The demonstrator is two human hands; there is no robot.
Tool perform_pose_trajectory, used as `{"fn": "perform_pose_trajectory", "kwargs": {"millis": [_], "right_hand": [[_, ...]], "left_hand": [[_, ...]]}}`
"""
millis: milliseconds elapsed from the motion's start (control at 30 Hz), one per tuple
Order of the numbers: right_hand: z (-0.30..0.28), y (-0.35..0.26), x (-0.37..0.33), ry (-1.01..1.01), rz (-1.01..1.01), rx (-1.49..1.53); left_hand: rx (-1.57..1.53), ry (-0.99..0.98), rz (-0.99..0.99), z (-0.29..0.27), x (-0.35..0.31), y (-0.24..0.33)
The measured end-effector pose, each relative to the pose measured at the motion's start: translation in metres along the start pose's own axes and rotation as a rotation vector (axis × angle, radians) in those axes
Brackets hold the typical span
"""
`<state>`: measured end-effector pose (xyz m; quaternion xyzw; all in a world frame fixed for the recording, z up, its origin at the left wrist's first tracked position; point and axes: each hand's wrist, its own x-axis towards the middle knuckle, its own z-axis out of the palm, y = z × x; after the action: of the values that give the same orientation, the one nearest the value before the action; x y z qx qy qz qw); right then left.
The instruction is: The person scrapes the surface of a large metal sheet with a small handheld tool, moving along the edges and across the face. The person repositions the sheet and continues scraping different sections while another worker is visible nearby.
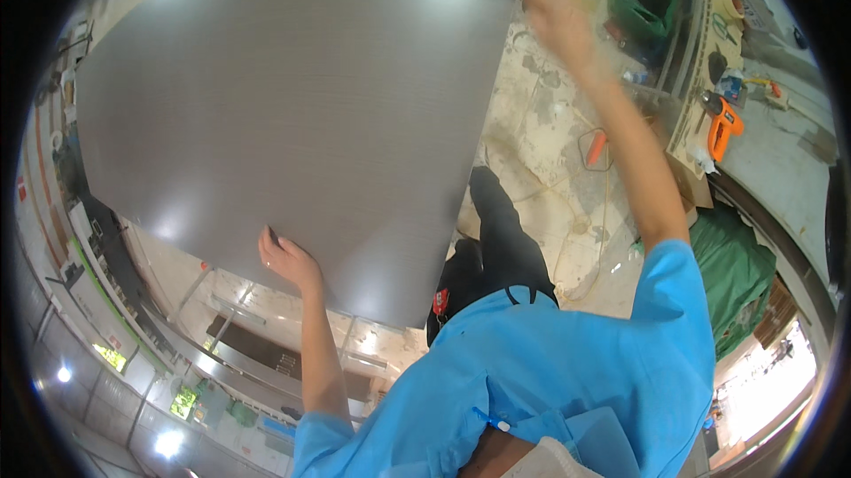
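Observation:
A large dark grey board (292,114) with a smooth, faintly grained face lies in front of me and takes up most of the left and middle. My left hand (291,262) rests at its near left edge, fingers curled around a small dark piece whose kind I cannot make out. Stretched far forward, my right hand (558,21) is at the board's right edge. Motion smears its fingers, and a dark blurred shape shows by the fingertips, too unclear to name.
On the right, a bench (780,150) carries an orange heat gun (723,128) and small tools. A green container (640,1) stands beyond my right arm. An orange-handled item (597,148) lies on the stained floor (554,203). Green sheeting (731,274) hangs beside my right elbow.

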<state>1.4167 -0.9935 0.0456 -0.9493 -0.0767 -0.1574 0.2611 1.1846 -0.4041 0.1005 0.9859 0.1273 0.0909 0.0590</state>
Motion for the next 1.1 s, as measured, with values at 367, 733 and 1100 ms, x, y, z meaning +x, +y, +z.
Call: {"fn": "perform_pose_trajectory", "kwargs": {"millis": [367,733,1100], "right_hand": [[-0.016,-0.151,-0.172,-0.283,-0.146,0.229],[0.011,-0.11,-0.136,0.043,-0.123,0.182],[0.004,-0.139,-0.155,0.02,0.167,0.21]], "left_hand": [[-0.019,0.03,0.013,0.003,-0.001,0.0],[-0.133,-0.007,0.059,0.002,-0.008,-0.012],[-0.178,0.018,0.167,-0.003,-0.03,-0.015]]}}
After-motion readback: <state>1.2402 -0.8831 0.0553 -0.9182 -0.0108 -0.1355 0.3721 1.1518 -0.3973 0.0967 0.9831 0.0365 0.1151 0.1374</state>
